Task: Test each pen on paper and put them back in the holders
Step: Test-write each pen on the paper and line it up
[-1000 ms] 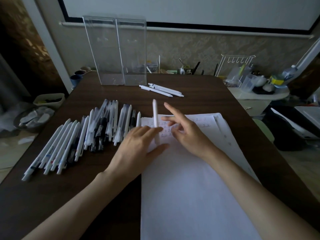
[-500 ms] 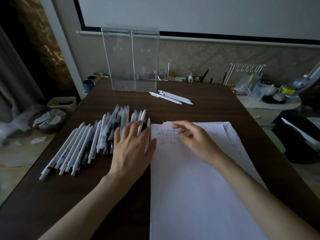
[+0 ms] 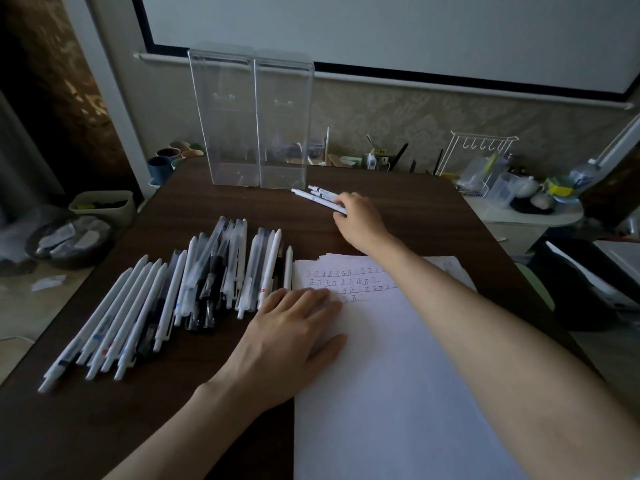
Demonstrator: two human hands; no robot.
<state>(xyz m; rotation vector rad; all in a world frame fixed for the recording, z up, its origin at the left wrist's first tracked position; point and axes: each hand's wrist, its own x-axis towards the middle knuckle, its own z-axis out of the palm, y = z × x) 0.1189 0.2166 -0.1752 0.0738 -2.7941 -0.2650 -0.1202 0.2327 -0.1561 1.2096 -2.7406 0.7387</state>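
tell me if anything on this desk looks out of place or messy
Nothing spilled or damaged. The two clear holders look empty while most pens lie in a loose fanned pile left of the paper. A few white pens lie apart beside the holders, where the right hand grips them.

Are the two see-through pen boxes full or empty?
Empty: the clear holders stand upright with no pens inside; the pens lie on the table.
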